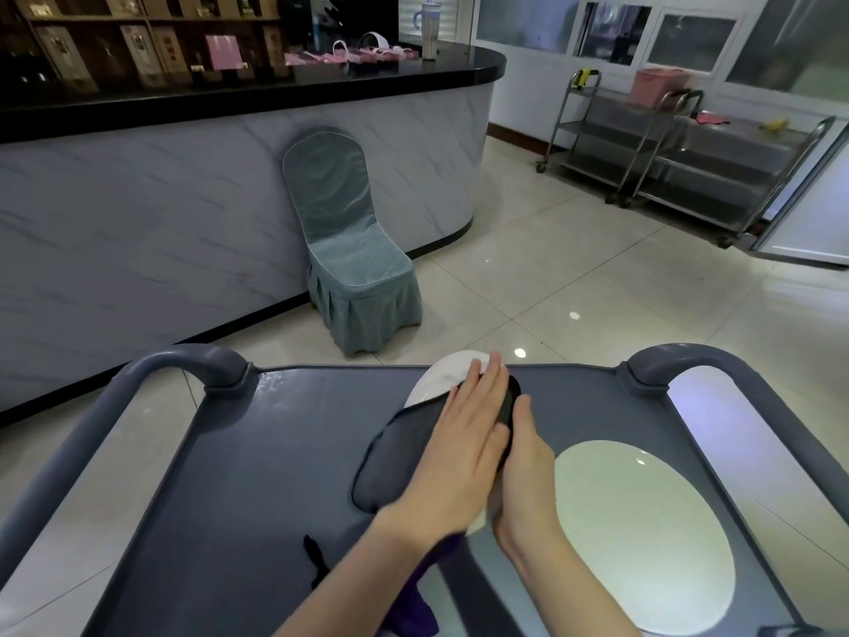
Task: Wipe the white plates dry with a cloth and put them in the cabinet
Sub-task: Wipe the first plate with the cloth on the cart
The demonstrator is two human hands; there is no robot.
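cloth [395, 452] on white plate [436, 383] | left hand [464, 434] pressing it, fingers straight | right hand [521, 471] gripping plate rim

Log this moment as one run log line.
wipe | left hand flat on cloth over plate | right hand grips plate edge | second plate lies on cart

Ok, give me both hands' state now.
Left hand: open, flat, pressing the cloth onto the plate.
Right hand: grips the cloth at the plate's rim.
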